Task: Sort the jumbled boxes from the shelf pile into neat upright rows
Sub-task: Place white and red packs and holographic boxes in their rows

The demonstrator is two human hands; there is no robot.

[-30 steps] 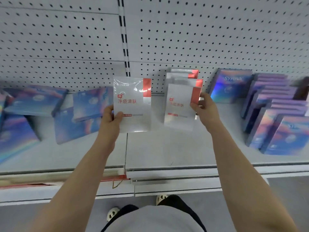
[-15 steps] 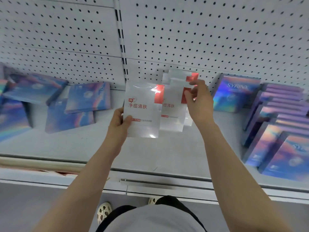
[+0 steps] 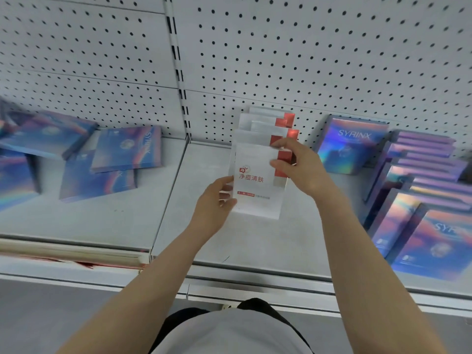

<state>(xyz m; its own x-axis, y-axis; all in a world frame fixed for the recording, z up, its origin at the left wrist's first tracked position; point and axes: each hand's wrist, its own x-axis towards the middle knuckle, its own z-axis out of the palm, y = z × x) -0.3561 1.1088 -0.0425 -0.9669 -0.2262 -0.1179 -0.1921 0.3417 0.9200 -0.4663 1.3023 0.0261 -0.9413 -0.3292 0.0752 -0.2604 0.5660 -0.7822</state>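
A row of white boxes with red corner patches [image 3: 265, 123] stands upright at the shelf's middle, reaching back to the pegboard. The front white box [image 3: 258, 180], with red Chinese lettering, stands at the row's near end. My left hand [image 3: 217, 200] grips its lower left edge. My right hand [image 3: 298, 167] pinches its upper right corner by the red patch. A jumbled pile of blue holographic boxes [image 3: 122, 152] lies flat on the left shelf section.
Upright rows of purple-blue holographic boxes [image 3: 421, 190] fill the right side, one box [image 3: 352, 144] leaning on the pegboard [image 3: 306, 60]. The grey shelf [image 3: 255, 241] has a front lip [image 3: 255, 284]. My grey shirt shows at the bottom.
My left hand carried the white box rightward and set it in front of the upright white row. My right hand shifted from the row to this box's top right corner.
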